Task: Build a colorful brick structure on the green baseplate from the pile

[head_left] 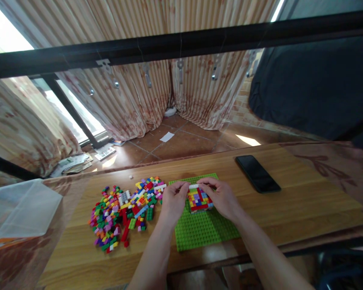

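Note:
A green studded baseplate (199, 231) lies on the wooden table. On it stands a block of many-coloured toy bricks (200, 200), its top a patchwork of red, yellow, blue, orange and purple. Along the far edge of this block is a long white toy brick (194, 186). My left hand (174, 200) pinches the white brick's left end, thumb and fingers together. At the other end, my right hand (222, 197) has its thumb and fingers closed on it. Whether the brick is fully pressed down cannot be seen.
Left of the baseplate spreads a heap of loose bricks (109, 221) in many colours. A black phone (257, 174) lies on the table (305, 201) to the right. A whitish translucent bag (24, 209) is at far left. A dark bar (157, 46) crosses beyond the table.

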`<state>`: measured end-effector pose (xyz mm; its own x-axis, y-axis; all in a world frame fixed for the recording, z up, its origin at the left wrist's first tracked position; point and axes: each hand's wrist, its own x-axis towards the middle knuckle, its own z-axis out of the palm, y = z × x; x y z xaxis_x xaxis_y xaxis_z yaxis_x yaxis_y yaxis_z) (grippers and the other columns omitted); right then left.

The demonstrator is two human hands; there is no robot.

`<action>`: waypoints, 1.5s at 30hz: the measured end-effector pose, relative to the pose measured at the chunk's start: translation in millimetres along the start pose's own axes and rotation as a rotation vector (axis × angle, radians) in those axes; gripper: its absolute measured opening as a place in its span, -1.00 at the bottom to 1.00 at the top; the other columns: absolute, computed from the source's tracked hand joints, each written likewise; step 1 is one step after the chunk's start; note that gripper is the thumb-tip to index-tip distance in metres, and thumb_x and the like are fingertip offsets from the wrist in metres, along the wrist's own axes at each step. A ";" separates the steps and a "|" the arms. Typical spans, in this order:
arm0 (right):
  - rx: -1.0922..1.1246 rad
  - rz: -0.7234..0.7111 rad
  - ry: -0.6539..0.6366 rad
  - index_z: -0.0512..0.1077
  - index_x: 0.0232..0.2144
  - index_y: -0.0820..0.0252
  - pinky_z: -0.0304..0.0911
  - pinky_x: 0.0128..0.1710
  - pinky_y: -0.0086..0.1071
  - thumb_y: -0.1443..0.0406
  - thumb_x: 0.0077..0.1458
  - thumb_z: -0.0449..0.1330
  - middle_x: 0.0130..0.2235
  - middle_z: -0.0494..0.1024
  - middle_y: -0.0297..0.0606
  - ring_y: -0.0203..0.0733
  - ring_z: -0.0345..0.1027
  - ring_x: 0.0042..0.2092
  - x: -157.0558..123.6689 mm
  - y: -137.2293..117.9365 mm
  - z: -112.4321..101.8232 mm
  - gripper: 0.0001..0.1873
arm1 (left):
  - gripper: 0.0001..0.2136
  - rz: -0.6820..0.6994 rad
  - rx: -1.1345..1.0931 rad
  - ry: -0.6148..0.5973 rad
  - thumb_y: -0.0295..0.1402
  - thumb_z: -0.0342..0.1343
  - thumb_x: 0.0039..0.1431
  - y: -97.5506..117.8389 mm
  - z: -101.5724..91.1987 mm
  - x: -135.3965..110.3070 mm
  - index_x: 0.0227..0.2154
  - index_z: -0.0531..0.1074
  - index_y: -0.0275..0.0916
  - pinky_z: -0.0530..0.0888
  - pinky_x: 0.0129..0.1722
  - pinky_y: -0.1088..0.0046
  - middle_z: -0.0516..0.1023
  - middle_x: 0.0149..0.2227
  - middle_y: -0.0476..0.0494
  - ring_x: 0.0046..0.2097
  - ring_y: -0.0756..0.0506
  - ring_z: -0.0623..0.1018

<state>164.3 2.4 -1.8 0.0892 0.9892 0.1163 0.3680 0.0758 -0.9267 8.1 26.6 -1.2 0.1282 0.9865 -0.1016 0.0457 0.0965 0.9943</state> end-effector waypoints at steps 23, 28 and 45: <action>0.564 0.289 0.003 0.58 -0.45 0.22 0.26 -0.30 -0.36 0.04 -0.19 0.32 -0.47 0.56 -0.30 -0.26 0.36 -0.38 5.9 5.6 -0.8 -0.64 | -0.77 0.008 0.009 -0.018 -0.22 0.14 0.02 1.5 1.3 0.0 -0.55 0.48 -0.30 0.15 -0.55 0.55 0.28 -0.65 0.10 -0.57 0.08 0.21; 0.567 0.297 0.012 0.56 -0.49 0.24 0.26 -0.33 -0.36 0.00 -0.19 0.31 -0.53 0.53 -0.32 -0.27 0.34 -0.42 6.3 6.3 0.7 -0.60 | -0.79 -0.003 0.005 -0.020 -0.24 0.15 0.02 0.4 1.1 0.8 -0.51 0.50 -0.32 0.13 -0.56 0.56 0.29 -0.64 0.09 -0.56 0.08 0.21; 0.240 0.160 0.081 0.54 -0.51 0.23 0.18 -0.42 -0.39 0.13 -0.06 0.22 -0.50 0.52 -0.32 -0.25 0.31 -0.44 3.5 0.6 1.9 -0.74 | -0.78 0.028 0.078 -0.037 -0.24 0.13 0.03 -3.5 -3.2 1.6 -0.49 0.55 -0.31 0.17 -0.58 0.57 0.33 -0.63 0.05 -0.56 0.06 0.27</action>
<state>163.1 6.2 -2.7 0.2055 0.9785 -0.0189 0.1149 -0.0433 -0.9924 4.9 28.2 -4.7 0.1667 0.9830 -0.0765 0.1181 0.0571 0.9914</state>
